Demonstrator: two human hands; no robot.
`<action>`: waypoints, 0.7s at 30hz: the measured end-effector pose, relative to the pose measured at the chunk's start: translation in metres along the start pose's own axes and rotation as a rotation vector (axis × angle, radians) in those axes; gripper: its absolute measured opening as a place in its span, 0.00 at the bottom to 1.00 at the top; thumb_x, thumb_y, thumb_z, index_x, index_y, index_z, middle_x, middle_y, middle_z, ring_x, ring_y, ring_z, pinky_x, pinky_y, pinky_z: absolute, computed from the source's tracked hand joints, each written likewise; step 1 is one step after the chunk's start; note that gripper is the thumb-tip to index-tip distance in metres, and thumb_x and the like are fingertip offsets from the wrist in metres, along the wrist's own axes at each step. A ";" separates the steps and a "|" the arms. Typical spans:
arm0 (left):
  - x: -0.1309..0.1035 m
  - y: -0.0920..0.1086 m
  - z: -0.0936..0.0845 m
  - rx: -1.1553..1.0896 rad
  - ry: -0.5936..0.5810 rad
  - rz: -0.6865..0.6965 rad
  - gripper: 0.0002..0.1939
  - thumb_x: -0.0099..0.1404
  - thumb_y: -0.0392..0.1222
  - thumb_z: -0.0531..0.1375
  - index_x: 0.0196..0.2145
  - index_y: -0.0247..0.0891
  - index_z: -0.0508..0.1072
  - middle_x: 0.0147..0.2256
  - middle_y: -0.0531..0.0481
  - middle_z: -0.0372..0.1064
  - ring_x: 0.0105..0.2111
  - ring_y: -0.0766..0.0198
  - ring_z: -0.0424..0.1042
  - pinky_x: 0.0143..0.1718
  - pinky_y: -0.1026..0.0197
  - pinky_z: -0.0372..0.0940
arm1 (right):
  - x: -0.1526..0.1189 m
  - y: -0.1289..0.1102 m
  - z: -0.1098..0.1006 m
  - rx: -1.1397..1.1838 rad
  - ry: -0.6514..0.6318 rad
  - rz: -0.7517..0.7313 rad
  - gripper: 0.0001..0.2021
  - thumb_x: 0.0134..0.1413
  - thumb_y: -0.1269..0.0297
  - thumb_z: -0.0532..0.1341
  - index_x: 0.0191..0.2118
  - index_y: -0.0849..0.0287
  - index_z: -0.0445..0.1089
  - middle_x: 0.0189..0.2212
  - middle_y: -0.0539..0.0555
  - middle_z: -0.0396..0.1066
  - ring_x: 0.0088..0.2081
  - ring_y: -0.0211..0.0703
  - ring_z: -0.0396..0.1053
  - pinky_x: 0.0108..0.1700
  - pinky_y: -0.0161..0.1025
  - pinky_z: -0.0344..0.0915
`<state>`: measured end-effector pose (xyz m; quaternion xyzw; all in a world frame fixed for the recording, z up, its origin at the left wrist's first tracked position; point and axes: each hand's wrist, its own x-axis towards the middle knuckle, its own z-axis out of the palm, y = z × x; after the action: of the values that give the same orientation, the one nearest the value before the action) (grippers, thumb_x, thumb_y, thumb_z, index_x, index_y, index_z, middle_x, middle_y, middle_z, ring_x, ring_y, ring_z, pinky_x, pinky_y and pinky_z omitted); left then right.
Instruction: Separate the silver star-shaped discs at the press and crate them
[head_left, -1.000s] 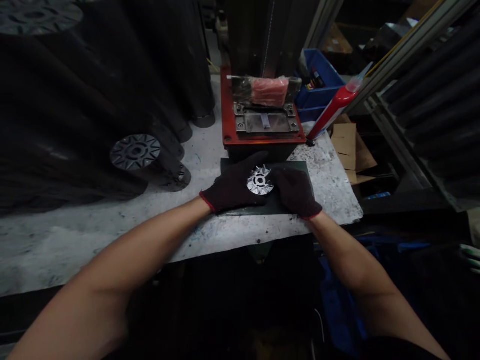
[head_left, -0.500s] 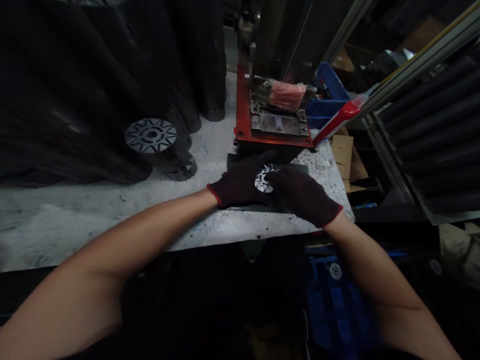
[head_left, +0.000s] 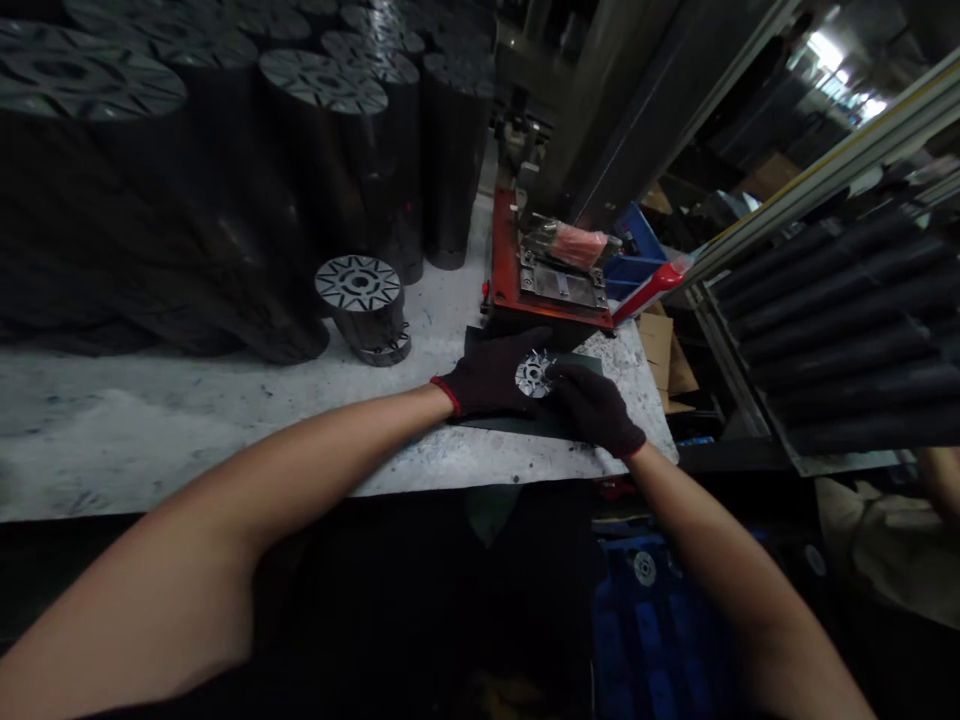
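A small round slotted metal disc (head_left: 533,374), silver with dark radial cuts, is between my two gloved hands above a dark mat. My left hand (head_left: 495,372), in a dark glove with a red cuff, is wrapped round the disc from the left. From the other side, my right hand (head_left: 596,405) has its fingertips pinched at the disc's right edge. What lies under the disc is hidden by the gloves. Just beyond my hands is a red-framed machine (head_left: 551,300) with a metal plate on top. The dark mat (head_left: 517,425) shows around my hands on the bench.
Tall dark cylinders (head_left: 322,150) with patterned ends crowd the left. A short stack of discs (head_left: 361,300) stands nearer me on the white bench (head_left: 225,430). A red bottle (head_left: 652,288) and a blue bin (head_left: 637,250) are right of the machine. Blue trays (head_left: 649,640) sit below.
The view has tilted up, showing more cylinder tops. My right hand has drawn back a little from the disc's face, uncovering more of it; the left keeps hold.
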<state>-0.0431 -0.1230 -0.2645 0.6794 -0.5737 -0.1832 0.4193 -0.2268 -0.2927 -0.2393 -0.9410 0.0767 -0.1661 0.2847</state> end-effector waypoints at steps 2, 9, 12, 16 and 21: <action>0.000 -0.001 0.000 0.000 -0.004 0.005 0.65 0.53 0.49 0.82 0.79 0.36 0.55 0.75 0.35 0.60 0.74 0.39 0.64 0.75 0.43 0.61 | -0.008 0.004 0.007 0.037 0.129 0.048 0.16 0.73 0.54 0.60 0.52 0.53 0.84 0.49 0.55 0.86 0.50 0.51 0.84 0.54 0.48 0.80; -0.002 -0.001 0.001 -0.033 0.035 -0.004 0.60 0.52 0.47 0.82 0.78 0.43 0.61 0.74 0.41 0.63 0.73 0.41 0.66 0.75 0.45 0.63 | -0.008 0.001 0.011 -0.239 0.169 -0.041 0.17 0.74 0.58 0.58 0.49 0.55 0.86 0.46 0.58 0.86 0.48 0.51 0.83 0.53 0.47 0.79; -0.002 0.000 0.001 -0.040 0.028 -0.020 0.59 0.55 0.47 0.80 0.78 0.44 0.59 0.75 0.43 0.62 0.72 0.40 0.66 0.75 0.42 0.63 | -0.006 -0.001 0.005 -0.406 0.089 -0.064 0.17 0.75 0.59 0.57 0.51 0.56 0.85 0.45 0.60 0.86 0.48 0.52 0.82 0.53 0.46 0.77; -0.002 0.000 0.003 -0.064 0.040 0.004 0.59 0.56 0.49 0.80 0.78 0.42 0.60 0.75 0.44 0.62 0.72 0.39 0.67 0.75 0.42 0.63 | -0.009 0.000 0.003 -0.483 -0.005 -0.100 0.17 0.75 0.61 0.58 0.52 0.58 0.85 0.47 0.63 0.85 0.50 0.54 0.81 0.56 0.47 0.75; -0.002 0.002 0.002 -0.049 0.031 -0.059 0.56 0.59 0.53 0.79 0.78 0.41 0.60 0.74 0.46 0.65 0.70 0.38 0.69 0.74 0.40 0.64 | -0.017 0.009 0.020 -0.515 -0.054 -0.091 0.18 0.75 0.65 0.56 0.54 0.58 0.83 0.50 0.62 0.84 0.51 0.55 0.80 0.57 0.49 0.75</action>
<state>-0.0469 -0.1223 -0.2645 0.6882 -0.5423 -0.1988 0.4391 -0.2354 -0.2854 -0.2645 -0.9890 0.0665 -0.1287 0.0302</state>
